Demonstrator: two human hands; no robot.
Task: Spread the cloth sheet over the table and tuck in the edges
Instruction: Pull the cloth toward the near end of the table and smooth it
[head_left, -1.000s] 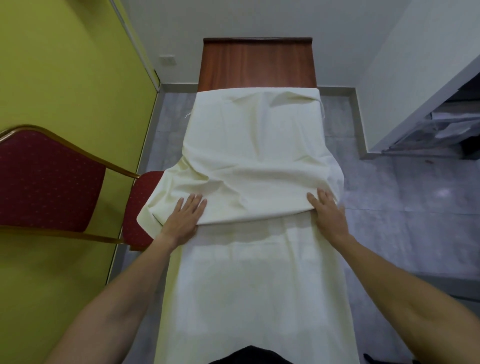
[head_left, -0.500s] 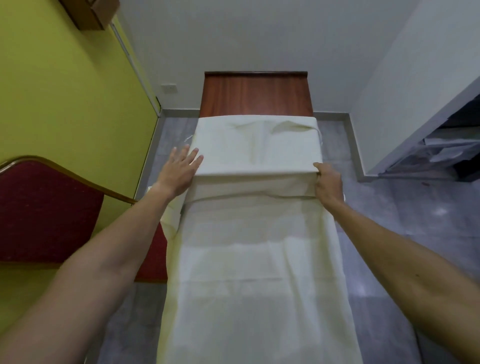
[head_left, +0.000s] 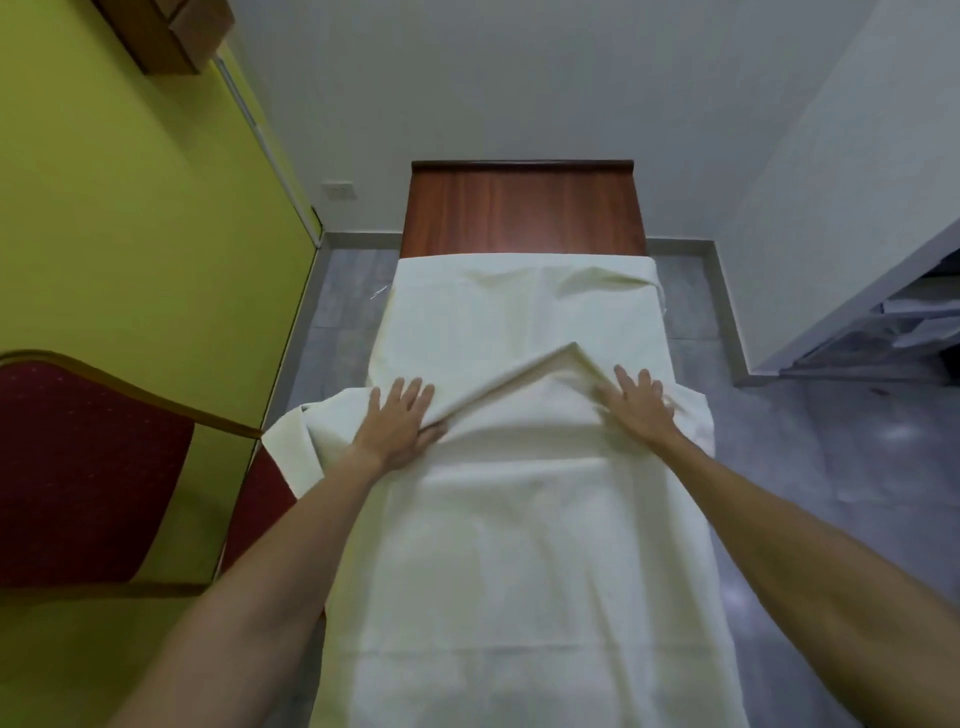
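A cream cloth sheet lies along the narrow table and covers all but its far end, where bare reddish wood shows. A folded layer rises in a slanted ridge across the middle. My left hand lies flat on the cloth at the ridge's lower left end, fingers spread, thumb at the fold. My right hand presses flat on the cloth at the ridge's right end. A loose flap hangs off the table's left side.
A red padded chair with a gold frame stands close to the table's left side, against a yellow-green wall. Grey tiled floor runs along the right. A white wall and shelves with papers are at the far right.
Both hands have come back toward me and moved inward from the table's edges. The straight fold has bunched into a slanted ridge, and the cloth flap hangs out on the left.
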